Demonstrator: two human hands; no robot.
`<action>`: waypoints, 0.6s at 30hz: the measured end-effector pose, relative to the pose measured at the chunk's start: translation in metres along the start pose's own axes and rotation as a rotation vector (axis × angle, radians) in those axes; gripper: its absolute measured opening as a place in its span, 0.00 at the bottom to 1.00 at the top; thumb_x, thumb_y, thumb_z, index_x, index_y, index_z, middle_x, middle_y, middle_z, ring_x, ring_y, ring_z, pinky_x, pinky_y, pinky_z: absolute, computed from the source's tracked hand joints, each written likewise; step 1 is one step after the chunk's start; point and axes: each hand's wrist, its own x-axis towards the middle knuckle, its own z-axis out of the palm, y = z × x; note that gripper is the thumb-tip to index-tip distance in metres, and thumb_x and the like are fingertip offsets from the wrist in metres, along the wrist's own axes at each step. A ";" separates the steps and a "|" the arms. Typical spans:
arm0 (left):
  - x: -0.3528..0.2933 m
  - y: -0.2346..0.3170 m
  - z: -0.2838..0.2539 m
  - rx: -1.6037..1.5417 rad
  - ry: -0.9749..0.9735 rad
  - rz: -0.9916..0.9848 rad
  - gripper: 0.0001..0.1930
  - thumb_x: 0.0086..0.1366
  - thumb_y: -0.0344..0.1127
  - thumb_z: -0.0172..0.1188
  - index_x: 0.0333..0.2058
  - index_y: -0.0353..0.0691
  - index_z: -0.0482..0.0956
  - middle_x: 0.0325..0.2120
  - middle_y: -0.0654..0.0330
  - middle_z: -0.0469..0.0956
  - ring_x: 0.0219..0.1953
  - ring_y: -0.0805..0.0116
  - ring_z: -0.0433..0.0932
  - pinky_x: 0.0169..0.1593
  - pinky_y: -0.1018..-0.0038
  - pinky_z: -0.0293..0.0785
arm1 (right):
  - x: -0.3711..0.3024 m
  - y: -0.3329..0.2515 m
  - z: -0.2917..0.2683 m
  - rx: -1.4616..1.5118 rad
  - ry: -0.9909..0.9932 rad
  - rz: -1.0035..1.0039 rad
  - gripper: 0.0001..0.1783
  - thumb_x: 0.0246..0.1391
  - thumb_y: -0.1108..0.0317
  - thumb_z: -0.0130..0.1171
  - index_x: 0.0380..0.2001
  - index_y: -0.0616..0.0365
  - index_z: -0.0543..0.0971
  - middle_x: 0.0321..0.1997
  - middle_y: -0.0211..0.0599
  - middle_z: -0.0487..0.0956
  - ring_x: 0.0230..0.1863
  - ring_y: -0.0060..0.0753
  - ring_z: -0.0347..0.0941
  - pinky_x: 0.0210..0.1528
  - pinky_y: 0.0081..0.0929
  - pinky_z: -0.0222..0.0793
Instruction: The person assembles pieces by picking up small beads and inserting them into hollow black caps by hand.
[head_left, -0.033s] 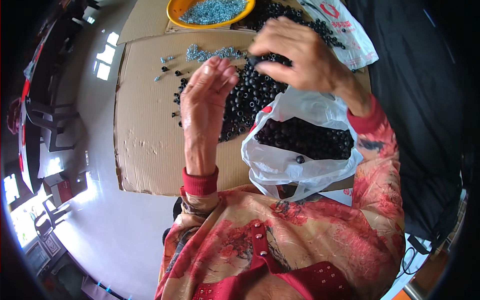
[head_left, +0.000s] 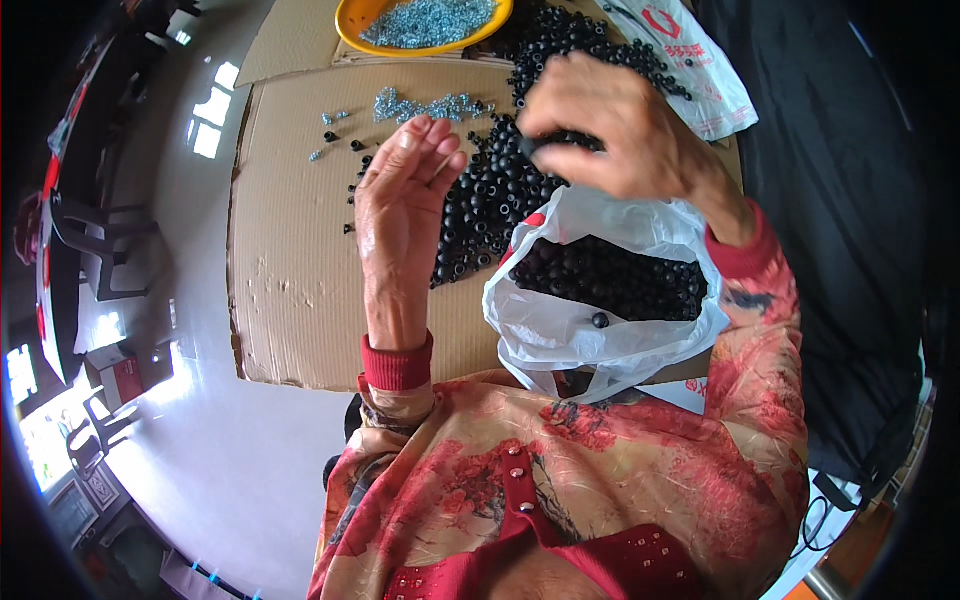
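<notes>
The right hand (head_left: 620, 130), blurred, hovers right of centre in the upper half of the frame, its thumb and fingers curved toward the left. A dark patch shows at the fingertips, but the blur hides whether they grip a bead or simply pass in front of the heap. The left hand (head_left: 400, 205) is raised left of centre, palm turned inward, its thumb close to the index finger and the others loosely curled; whether anything is pinched there cannot be told.

Between and beyond the hands lies a loose heap of small round black beads (head_left: 490, 195), spread on a brown corrugated cardboard sheet (head_left: 300, 240). The heap's long axis slants from the centre toward the upper right. The beads, being round, have no clear long axis; their visible holes face various ways, several upward.

A translucent white plastic bag (head_left: 545, 345) stands below the right hand, its mouth open upward and wider across the frame than deep. It holds more black beads, and one lone black bead (head_left: 600, 320) rests on its near fold. The open mouth probably keeps these within easy reach. At the top, a round yellow bowl (head_left: 352, 42) contains pale blue beads (head_left: 425, 22), likely so they do not scatter; a small pale blue pile (head_left: 430, 105) lies below it.
</notes>
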 end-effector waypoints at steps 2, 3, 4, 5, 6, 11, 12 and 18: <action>0.004 0.003 -0.014 0.066 -0.062 0.015 0.12 0.63 0.35 0.49 0.40 0.34 0.72 0.36 0.56 0.75 0.40 0.66 0.73 0.48 0.68 0.70 | -0.020 -0.011 -0.006 0.089 -0.185 -0.008 0.07 0.38 0.69 0.59 0.24 0.58 0.73 0.23 0.34 0.69 0.29 0.34 0.66 0.34 0.30 0.60; 0.004 0.005 -0.016 0.065 -0.056 0.019 0.12 0.63 0.35 0.49 0.40 0.34 0.72 0.36 0.56 0.75 0.40 0.66 0.73 0.48 0.68 0.70 | -0.026 -0.017 -0.008 0.144 -0.261 0.025 0.08 0.38 0.68 0.60 0.23 0.59 0.73 0.23 0.33 0.69 0.29 0.33 0.66 0.35 0.29 0.59; 0.003 0.006 -0.017 0.069 -0.052 0.031 0.11 0.63 0.35 0.49 0.39 0.34 0.72 0.36 0.56 0.75 0.39 0.67 0.73 0.47 0.68 0.71 | -0.031 -0.022 -0.010 0.199 -0.337 0.056 0.09 0.38 0.66 0.61 0.23 0.59 0.74 0.23 0.33 0.70 0.29 0.32 0.66 0.35 0.28 0.58; 0.002 0.007 -0.018 0.074 -0.047 0.044 0.11 0.63 0.35 0.50 0.38 0.34 0.73 0.35 0.57 0.75 0.38 0.68 0.73 0.45 0.69 0.71 | -0.035 -0.023 -0.009 0.252 -0.368 0.087 0.12 0.38 0.62 0.62 0.23 0.59 0.75 0.24 0.33 0.71 0.30 0.33 0.66 0.37 0.29 0.58; 0.002 0.008 -0.018 0.074 -0.050 0.043 0.11 0.63 0.35 0.50 0.38 0.34 0.73 0.35 0.57 0.75 0.38 0.68 0.73 0.45 0.69 0.71 | -0.036 -0.021 -0.010 0.250 -0.367 0.089 0.12 0.38 0.62 0.62 0.23 0.59 0.75 0.24 0.33 0.71 0.30 0.33 0.66 0.37 0.29 0.58; 0.000 0.007 -0.016 0.060 -0.029 0.061 0.10 0.62 0.33 0.51 0.38 0.32 0.72 0.32 0.55 0.76 0.34 0.69 0.75 0.40 0.72 0.74 | -0.037 -0.001 0.014 0.138 -0.289 0.138 0.12 0.39 0.64 0.61 0.27 0.61 0.76 0.28 0.34 0.75 0.35 0.34 0.68 0.42 0.31 0.59; 0.000 0.007 -0.016 0.060 -0.029 0.065 0.10 0.62 0.33 0.51 0.38 0.32 0.72 0.32 0.55 0.76 0.34 0.69 0.75 0.40 0.72 0.74 | -0.037 0.002 0.022 0.109 -0.255 0.092 0.11 0.39 0.66 0.60 0.27 0.61 0.76 0.29 0.35 0.75 0.37 0.34 0.69 0.44 0.30 0.59; 0.003 0.007 -0.024 0.096 0.030 0.065 0.10 0.62 0.33 0.52 0.37 0.33 0.73 0.31 0.57 0.75 0.32 0.71 0.74 0.39 0.75 0.73 | -0.032 0.014 0.000 0.415 -0.540 0.233 0.07 0.39 0.72 0.57 0.25 0.61 0.79 0.19 0.35 0.77 0.20 0.34 0.73 0.24 0.28 0.66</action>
